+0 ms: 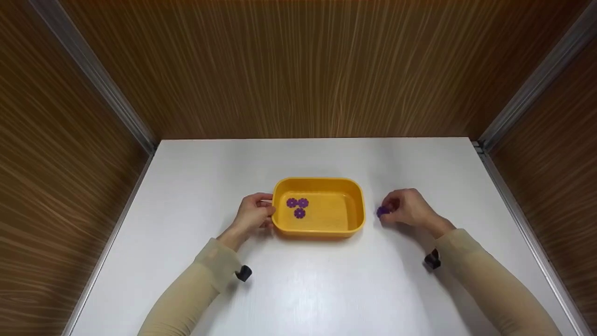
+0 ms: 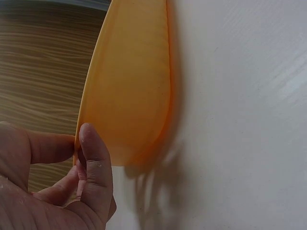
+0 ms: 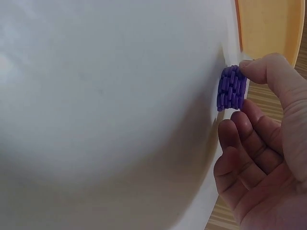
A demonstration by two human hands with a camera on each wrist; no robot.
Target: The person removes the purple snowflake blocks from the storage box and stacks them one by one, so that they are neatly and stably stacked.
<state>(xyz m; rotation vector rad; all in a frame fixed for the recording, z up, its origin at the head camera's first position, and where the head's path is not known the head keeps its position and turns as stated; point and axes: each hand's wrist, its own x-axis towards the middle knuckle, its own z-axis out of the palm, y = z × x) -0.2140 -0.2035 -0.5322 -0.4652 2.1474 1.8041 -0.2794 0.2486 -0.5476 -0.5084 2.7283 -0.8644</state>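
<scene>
A yellow rectangular tray (image 1: 333,228) rests on the white table, with 3 small purple flower-shaped discs (image 1: 300,213) lying on its floor toward the left side. My left hand (image 1: 254,214) pinches the tray's left rim between thumb and fingers; the left wrist view shows the tray wall (image 2: 129,86) rising from that grip. To the right of the tray, my right hand (image 1: 408,207) holds a short stack of purple flower-shaped discs (image 3: 231,88) between thumb and fingertips, close over the table. The other fingers of that hand curl loosely below the stack in the right wrist view.
The white table (image 1: 326,289) extends around the tray on every side. Wood-grain panels (image 1: 303,70) enclose it at the back, left and right, with metal strips (image 1: 98,70) along the corners. Dark devices (image 1: 243,273) sit at both wrists.
</scene>
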